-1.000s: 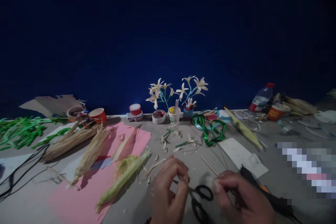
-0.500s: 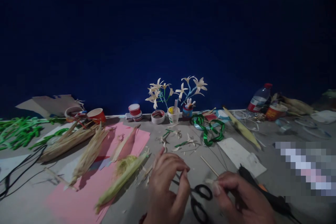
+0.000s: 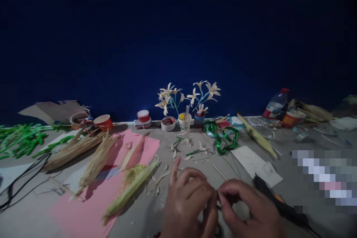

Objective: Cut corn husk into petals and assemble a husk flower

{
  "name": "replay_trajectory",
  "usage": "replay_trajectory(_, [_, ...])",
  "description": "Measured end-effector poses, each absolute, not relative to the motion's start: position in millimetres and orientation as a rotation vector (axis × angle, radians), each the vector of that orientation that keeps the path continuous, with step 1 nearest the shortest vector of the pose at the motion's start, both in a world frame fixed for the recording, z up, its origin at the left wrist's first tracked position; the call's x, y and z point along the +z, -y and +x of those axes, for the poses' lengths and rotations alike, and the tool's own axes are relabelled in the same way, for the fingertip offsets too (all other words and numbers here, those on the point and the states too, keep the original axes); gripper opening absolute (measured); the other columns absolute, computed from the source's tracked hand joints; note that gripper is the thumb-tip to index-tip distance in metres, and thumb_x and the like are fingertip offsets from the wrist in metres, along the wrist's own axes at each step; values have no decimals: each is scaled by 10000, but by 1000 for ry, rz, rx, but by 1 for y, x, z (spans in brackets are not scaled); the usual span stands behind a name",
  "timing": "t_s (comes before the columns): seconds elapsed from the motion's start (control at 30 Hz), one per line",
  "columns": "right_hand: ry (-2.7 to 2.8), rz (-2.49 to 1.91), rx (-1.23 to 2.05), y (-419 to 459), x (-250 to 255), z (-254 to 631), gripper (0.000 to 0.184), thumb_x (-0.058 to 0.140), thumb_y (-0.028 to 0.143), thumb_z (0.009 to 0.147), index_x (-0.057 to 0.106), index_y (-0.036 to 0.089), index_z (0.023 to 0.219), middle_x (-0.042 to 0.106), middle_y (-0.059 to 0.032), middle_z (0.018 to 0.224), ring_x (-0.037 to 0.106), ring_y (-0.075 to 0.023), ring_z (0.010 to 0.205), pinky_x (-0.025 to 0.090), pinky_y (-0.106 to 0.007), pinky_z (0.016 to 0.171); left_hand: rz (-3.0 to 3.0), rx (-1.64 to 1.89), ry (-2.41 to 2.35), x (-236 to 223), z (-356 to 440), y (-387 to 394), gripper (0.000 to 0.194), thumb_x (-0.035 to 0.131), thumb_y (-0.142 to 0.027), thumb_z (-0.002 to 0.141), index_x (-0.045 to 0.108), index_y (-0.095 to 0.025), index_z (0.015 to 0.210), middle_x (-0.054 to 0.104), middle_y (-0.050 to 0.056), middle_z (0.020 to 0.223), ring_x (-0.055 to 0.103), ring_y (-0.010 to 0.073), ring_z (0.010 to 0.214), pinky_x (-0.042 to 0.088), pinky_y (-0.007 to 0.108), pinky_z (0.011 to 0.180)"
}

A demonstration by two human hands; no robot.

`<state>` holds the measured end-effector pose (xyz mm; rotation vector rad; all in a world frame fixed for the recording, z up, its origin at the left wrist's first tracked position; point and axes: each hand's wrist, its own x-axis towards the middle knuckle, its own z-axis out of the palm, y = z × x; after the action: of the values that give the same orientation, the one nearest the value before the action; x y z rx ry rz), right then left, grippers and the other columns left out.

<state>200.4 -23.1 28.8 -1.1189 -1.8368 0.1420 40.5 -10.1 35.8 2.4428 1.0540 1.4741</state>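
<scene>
Low in the middle, my left hand point(image 3: 189, 200) has its thumb and forefinger closed, and its little finger sticks up. Beside it, my right hand point(image 3: 248, 204) is pinched too, its fingertips meeting the left ones. Whatever is between them is too small or hidden to make out. Under the hands lie black scissors point(image 3: 219, 230), mostly covered, with bits of the handles showing. A thin pale stick point(image 3: 219, 171) rests just beyond the right fingertips. Small white flowers with green stems point(image 3: 196, 151) and pale petal scraps point(image 3: 161, 180) lie farther off.
Corn husks point(image 3: 131, 192) lie on pink paper point(image 3: 86, 208) at left, near green fuzzy stems point(image 3: 22, 141). Flowers in a white cup point(image 3: 184, 122) stand at the back. Right are green ribbon point(image 3: 227, 143), a black glue gun point(image 3: 272, 195) and a bottle point(image 3: 276, 104).
My left hand has moved right and my right hand slightly left, so their fingertips now meet. The small pale piece seen at my right fingertips is hidden, and the scissors are more covered.
</scene>
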Motion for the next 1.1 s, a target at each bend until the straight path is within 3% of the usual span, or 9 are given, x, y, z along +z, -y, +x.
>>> replay_trajectory(0.2, [1871,-1204,59,23,29,211,121,552,167,802,630,243,752,723,44,641,683,-121,549,528,-191,560,2433,1524,-1069,30,41,12,171,622,-53,729,596,-216,774,707,-51,681,640,165,774,131,555,1146])
replay_trajectory(0.33, [1716,-1365,-25,21,23,229,68,594,250,825,643,254,778,728,49,640,681,-129,508,542,-196,541,2347,1637,-1104,28,42,13,162,586,-57,731,577,-219,738,675,-51,636,630,161,731,201,554,1116])
replay_trajectory(0.5, [1790,-1247,125,23,25,221,101,571,192,817,631,258,865,739,50,723,697,-115,572,542,-180,577,2307,1688,-1098,27,45,11,157,574,-66,742,580,-223,731,667,-53,622,622,158,715,265,521,1071])
replay_trajectory(0.73, [1947,-1150,190,21,33,205,149,515,152,825,601,235,736,670,38,634,647,-117,554,503,-202,556,2359,1643,-1101,27,46,11,149,587,-69,724,554,-213,705,663,-54,624,620,155,718,241,508,1089])
replay_trajectory(0.9, [1795,-1323,142,19,30,224,121,566,204,814,618,246,713,690,52,607,660,-127,516,511,-199,530,2312,1674,-1130,27,42,12,162,571,-59,721,571,-221,718,661,-56,614,623,158,714,259,513,1073])
replay_trajectory(1.1, [1820,-1302,384,23,34,205,101,536,186,774,625,234,766,687,37,650,653,-127,548,526,-193,547,2291,1671,-1125,28,42,10,156,562,-82,759,585,-231,717,653,-47,607,615,166,698,274,528,1069])
